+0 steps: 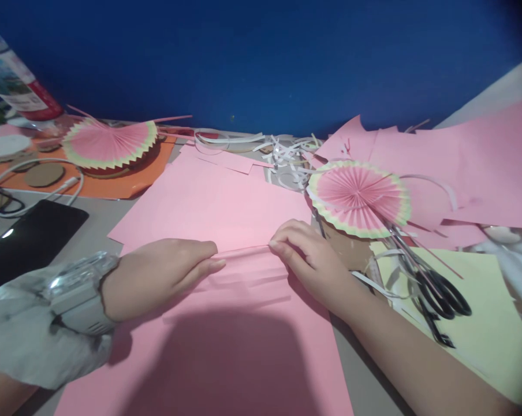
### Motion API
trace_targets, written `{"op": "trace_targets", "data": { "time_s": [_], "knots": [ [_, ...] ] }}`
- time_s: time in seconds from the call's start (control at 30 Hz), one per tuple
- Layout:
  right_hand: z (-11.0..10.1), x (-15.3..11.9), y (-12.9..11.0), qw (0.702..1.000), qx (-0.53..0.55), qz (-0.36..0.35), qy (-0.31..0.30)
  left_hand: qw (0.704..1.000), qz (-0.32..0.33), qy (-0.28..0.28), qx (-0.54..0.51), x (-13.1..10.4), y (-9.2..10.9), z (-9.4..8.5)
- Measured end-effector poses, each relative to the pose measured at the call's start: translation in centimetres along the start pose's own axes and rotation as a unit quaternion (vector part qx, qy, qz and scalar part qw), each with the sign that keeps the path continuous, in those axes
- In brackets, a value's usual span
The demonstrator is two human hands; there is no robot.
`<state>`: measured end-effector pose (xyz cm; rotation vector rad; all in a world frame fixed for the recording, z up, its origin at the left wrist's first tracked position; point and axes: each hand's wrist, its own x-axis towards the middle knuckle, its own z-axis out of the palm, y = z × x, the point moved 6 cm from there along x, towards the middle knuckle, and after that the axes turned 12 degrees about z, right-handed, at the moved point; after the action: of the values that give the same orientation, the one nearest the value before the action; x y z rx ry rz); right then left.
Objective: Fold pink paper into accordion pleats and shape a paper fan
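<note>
Pinching a narrow raised pleat between them, the fingertips of the right hand and those of the left hand were closed on the pink paper sheet, which was spread flat at the near centre of the table. An accordion fold was judged to be in hand; an even crease would be called for next. Scissors were laid at the right by a finished paper fan, another fan far left, before a blue wall.

Black scissors on yellow sheet right of right hand; pleated paper rosette just beyond it; second rosette, phone beyond left hand.
</note>
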<state>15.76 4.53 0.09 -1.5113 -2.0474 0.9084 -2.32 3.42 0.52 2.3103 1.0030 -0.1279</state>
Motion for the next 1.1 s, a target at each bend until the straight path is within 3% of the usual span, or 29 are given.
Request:
{"op": "trace_targets", "data": {
  "time_s": [0.4, 0.6, 0.8, 0.93, 1.1],
  "knots": [
    [0.0, -0.3, -0.1, 1.000, 0.000, -0.006, 0.008, 0.998, 0.043, 0.025, -0.038, 0.0, 0.2, -0.4],
    [-0.2, -0.4, -0.5, 1.000, -0.007, -0.026, 0.013, 0.995, 0.063, 0.002, -0.079, -0.4, 0.5, -0.6],
    [0.0, -0.6, -1.2, 0.999, -0.016, -0.039, 0.002, 1.000, 0.021, 0.000, -0.018, -0.1, 0.9, -0.3],
    [0.3, -0.8, -1.5, 0.998, -0.035, -0.048, -0.013, 0.999, 0.034, 0.022, 0.018, 0.4, 1.3, 0.4],
    [0.3, -0.9, -1.5, 0.998, -0.049, -0.044, 0.000, 0.999, 0.052, 0.011, 0.011, 0.4, 1.4, 0.8]
  ]
}}
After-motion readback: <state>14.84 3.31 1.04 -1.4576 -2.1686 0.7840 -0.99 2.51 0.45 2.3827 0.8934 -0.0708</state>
